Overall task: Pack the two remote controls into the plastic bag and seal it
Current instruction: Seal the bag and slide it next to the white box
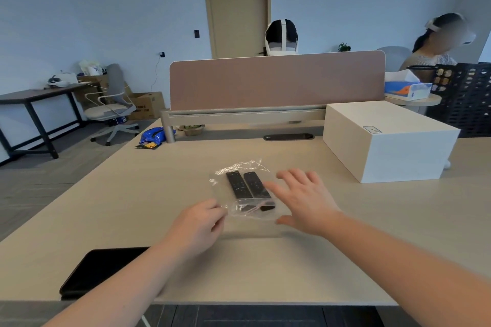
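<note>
The left hand (202,223) pinches the plastic bag (243,188) mouth to anchor it, while the right hand (300,199), fingers spread, hovers just beside both remote controls (245,184) inside.

No words or numbers can be read here. The white box (390,141) has a small label (372,129) on its top, but the print on it is too tiny and blurry to make out. The brown cardboard box (147,105) by the wall has dark print too, also too blurry.
</note>
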A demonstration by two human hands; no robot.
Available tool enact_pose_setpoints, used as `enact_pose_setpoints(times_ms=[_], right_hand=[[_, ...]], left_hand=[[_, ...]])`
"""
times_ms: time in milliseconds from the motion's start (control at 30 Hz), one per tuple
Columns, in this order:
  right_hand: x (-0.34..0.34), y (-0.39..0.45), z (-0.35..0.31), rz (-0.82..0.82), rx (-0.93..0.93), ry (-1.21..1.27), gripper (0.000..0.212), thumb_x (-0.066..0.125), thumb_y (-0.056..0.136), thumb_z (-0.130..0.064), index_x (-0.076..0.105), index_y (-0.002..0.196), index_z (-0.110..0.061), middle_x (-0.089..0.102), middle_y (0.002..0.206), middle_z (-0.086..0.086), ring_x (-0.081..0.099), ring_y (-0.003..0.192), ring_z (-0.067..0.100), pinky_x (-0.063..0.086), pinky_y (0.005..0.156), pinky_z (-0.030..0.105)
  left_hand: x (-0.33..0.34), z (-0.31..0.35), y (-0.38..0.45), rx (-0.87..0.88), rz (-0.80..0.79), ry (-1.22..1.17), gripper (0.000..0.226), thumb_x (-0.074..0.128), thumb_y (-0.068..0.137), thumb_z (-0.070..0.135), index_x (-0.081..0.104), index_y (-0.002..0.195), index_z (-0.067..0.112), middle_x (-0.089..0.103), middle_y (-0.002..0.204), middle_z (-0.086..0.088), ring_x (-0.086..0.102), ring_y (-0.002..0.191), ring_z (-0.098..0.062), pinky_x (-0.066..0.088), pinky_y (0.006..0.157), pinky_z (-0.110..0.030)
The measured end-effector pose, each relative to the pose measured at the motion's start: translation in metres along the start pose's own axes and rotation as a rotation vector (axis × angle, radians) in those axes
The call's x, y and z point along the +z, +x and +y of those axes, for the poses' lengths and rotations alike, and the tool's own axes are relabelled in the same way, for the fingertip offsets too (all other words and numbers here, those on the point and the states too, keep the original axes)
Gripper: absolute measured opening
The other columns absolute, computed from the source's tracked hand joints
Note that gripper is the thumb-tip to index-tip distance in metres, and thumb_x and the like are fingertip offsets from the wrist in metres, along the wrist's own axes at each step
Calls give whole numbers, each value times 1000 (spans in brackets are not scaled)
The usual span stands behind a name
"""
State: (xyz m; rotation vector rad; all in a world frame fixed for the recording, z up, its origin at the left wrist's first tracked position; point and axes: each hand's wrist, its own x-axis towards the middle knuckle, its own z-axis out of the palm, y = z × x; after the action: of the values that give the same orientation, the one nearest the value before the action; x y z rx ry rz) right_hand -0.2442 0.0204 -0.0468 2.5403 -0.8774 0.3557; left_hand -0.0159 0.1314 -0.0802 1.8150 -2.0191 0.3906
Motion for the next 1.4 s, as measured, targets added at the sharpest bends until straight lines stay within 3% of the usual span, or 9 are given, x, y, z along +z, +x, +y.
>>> enact_pose_setpoints(times_ms=[100, 200, 367, 567, 700, 867, 1100, 1267, 1400], right_hand=[[-2, 10, -27, 138, -154, 37, 80, 78, 42, -66, 59, 111, -31, 69, 104, -6, 59, 103, 18, 52, 74, 36], [1, 23, -53, 183, -247, 69, 42, 80, 51, -54, 69, 83, -29, 70, 75, -15, 65, 86, 13, 36, 77, 31], [12, 38, -69, 152, -173, 99, 22, 79, 62, -34, 64, 51, -25, 61, 46, -9, 62, 62, 12, 20, 62, 30], [13, 44, -66, 122, -86, 227, 21, 79, 64, -32, 65, 51, -24, 60, 44, -3, 63, 56, 15, 15, 59, 33], [11, 43, -64, 125, -110, 349, 20, 59, 86, -30, 71, 74, -20, 71, 71, 5, 63, 83, 25, 21, 72, 33], [12, 43, -67, 119, -87, 439, 23, 52, 92, -33, 73, 94, -23, 72, 89, 5, 59, 98, 24, 29, 81, 35], [15, 45, -69, 84, -47, 501, 23, 51, 92, -35, 72, 100, -28, 73, 97, 2, 59, 102, 22, 15, 75, 27], [16, 44, -68, 139, -63, 509, 21, 53, 91, -32, 73, 93, -25, 72, 90, 5, 60, 95, 24, 16, 75, 28], [20, 44, -67, 162, -110, 372, 16, 61, 77, -29, 71, 65, -25, 66, 57, 1, 65, 64, 22, 31, 66, 29]], left_hand=[[-2, 4, 0, 34, 57, -49, 26, 40, 84, 31, 62, 76, 18, 62, 71, -1, 55, 62, -17, 46, 51, -28], [-2, 5, -1, 36, 114, -80, 23, 43, 84, 30, 60, 75, 19, 61, 67, 0, 50, 61, -14, 38, 50, -23], [-3, 4, -1, 17, 154, -65, 23, 45, 81, 32, 61, 69, 21, 62, 62, 2, 55, 53, -16, 44, 39, -23], [2, -8, 1, -8, 103, -71, 34, 39, 80, 41, 66, 72, 22, 67, 68, 5, 60, 60, -15, 50, 46, -23], [3, -10, 4, -37, 102, -150, 36, 39, 80, 45, 68, 75, 23, 70, 74, 7, 58, 66, -10, 46, 52, -23], [3, -8, 5, -18, 87, -167, 36, 38, 80, 43, 67, 77, 23, 70, 74, 7, 59, 69, -10, 47, 53, -25], [2, -3, 7, -51, 91, -125, 10, 57, 76, 23, 65, 71, 23, 69, 70, 8, 56, 66, -9, 37, 52, -18], [2, -2, 10, -55, 89, -121, 9, 58, 74, 19, 64, 69, 23, 68, 68, 8, 53, 68, -10, 34, 53, -16], [3, -4, 10, -20, 70, -114, 13, 52, 75, 22, 61, 67, 21, 66, 65, 5, 54, 61, -14, 38, 49, -19]])
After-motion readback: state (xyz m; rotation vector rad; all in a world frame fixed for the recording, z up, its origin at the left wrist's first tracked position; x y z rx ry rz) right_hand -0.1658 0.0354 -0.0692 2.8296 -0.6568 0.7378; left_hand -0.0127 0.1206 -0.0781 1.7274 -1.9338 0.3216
